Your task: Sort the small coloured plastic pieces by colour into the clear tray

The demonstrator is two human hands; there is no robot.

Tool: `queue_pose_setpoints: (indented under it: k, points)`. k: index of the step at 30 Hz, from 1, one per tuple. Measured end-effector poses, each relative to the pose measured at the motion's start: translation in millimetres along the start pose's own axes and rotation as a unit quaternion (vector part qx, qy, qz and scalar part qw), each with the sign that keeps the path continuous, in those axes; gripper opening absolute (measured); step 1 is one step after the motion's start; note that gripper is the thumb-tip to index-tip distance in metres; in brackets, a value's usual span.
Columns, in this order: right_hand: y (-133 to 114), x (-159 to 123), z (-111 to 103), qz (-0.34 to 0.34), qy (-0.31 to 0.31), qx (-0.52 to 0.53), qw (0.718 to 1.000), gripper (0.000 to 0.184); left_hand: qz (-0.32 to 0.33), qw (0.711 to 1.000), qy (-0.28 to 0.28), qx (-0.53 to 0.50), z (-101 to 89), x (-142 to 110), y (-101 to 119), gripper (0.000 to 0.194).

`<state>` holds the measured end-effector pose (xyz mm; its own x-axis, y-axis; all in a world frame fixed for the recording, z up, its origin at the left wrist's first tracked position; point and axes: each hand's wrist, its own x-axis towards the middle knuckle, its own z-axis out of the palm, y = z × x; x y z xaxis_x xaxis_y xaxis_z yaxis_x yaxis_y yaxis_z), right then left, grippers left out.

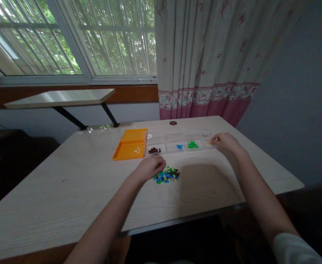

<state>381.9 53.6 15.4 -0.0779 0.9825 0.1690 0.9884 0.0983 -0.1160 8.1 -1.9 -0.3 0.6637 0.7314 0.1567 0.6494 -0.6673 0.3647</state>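
Hard to make out, right of centre: any piece within the right hand (pixel 225 141), reaching over the clear trays (pixel 170 147) with fingers narrow beside blurred yellow bits (pixel 207 143); impossible to tell if holding. Near the centre, bent low with the left hand (pixel 150 167), fingers curled and contents hidden, so impossible to tell; overlapping the left edge of the mixed pile (pixel 168 175) on the tabletop (pixel 94 190). Cut off at bottom left: left forearm (pixel 108 216); at lower right: pale sleeve (pixel 293 247).

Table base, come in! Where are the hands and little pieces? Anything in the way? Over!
Right hand at the rightmost clear box, yellow bits close by. Left hand beside the mixed pile. Nothing seen blocking either.
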Motion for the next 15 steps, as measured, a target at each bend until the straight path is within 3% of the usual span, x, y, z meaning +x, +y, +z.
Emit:
queue_pose_setpoints:
  k: [6,12,15]
  points:
    - [-18.1,0.7,-2.1,-0.025,0.033,0.029,0.999,0.023,-0.006,0.995,0.063,-0.072,1.2,1.0,1.0,0.015]
    - [-100.1,-16.4,14.8,-0.157,0.045,0.164,0.973,0.026,-0.005,0.982,0.130,-0.134,3.5,3.6,5.9,0.017]
    - [-139.8,-30.5,28.4,-0.188,0.039,0.218,0.957,0.022,-0.008,0.976,0.160,-0.147,5.1,5.2,8.9,0.017]
